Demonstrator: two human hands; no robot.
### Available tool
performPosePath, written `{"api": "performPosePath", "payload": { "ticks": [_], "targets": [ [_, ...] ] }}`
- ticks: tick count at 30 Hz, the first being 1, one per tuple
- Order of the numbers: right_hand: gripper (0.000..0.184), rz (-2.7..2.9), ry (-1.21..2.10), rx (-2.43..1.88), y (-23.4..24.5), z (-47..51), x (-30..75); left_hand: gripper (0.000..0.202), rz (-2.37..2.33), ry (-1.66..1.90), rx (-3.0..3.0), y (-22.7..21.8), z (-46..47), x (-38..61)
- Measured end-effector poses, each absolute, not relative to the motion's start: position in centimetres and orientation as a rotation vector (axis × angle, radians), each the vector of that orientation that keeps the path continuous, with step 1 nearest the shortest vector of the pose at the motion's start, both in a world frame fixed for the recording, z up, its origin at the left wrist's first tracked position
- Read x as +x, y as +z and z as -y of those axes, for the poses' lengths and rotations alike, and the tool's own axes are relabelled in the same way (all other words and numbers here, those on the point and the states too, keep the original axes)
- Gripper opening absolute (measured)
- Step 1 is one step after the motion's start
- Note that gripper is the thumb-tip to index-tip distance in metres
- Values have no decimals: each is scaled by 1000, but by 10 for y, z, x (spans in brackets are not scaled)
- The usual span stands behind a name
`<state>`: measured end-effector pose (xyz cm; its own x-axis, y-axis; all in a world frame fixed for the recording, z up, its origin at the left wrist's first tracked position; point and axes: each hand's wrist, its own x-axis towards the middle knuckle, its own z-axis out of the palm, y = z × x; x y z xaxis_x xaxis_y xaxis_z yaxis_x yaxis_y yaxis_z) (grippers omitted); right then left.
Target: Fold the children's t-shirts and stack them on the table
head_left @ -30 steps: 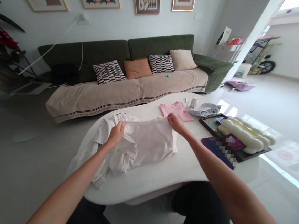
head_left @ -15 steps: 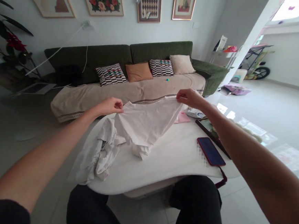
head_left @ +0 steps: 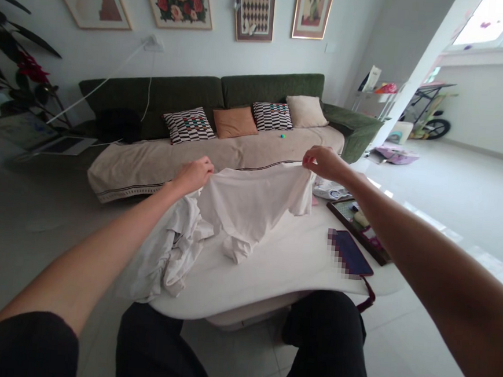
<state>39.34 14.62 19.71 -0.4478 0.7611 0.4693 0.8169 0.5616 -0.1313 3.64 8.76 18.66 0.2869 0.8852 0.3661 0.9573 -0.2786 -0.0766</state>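
A thin white shirt (head_left: 257, 197) is stretched between my two hands above the table. My left hand (head_left: 195, 175) is closed on its upper left corner, the fingertips pinched together. At the upper right corner, my right hand (head_left: 323, 162) pinches the cloth, and a sleeve-like flap hangs below it. The lower end narrows and bunches on the white tabletop (head_left: 271, 265). Beside it on the left lies a crumpled heap of white cloth (head_left: 174, 252), partly over the table's edge.
A dark phone (head_left: 353, 254) with a strap lies at the table's right. Behind it are a dark-rimmed tray (head_left: 340, 219) of small items and a white packet (head_left: 330, 190). Beyond the table stands a green sofa (head_left: 175, 98) with cushions. My knees are under the near edge.
Both hands have shifted slightly, the left one upward. The shirt's right side has fallen into a hanging sleeve-like flap. The pink item behind the shirt is now mostly covered.
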Motion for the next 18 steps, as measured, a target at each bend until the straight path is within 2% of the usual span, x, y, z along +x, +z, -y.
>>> {"api": "performPosePath", "payload": {
  "ticks": [5,8,11,18],
  "targets": [
    [9,2010,-172,-1304,250,-134,398,21,1713,-713,-2015,260,-81,41],
    [9,1973,-244,-1326,272,-124,393,22,1685,-768,-1967,290,-76,43],
    [10,1915,-279,-1354,280,-118,388,25,1685,-780,-1936,299,-73,45],
    [20,1916,-133,-1385,291,-109,385,28,1718,-938,-2137,305,-73,42]
  ]
}}
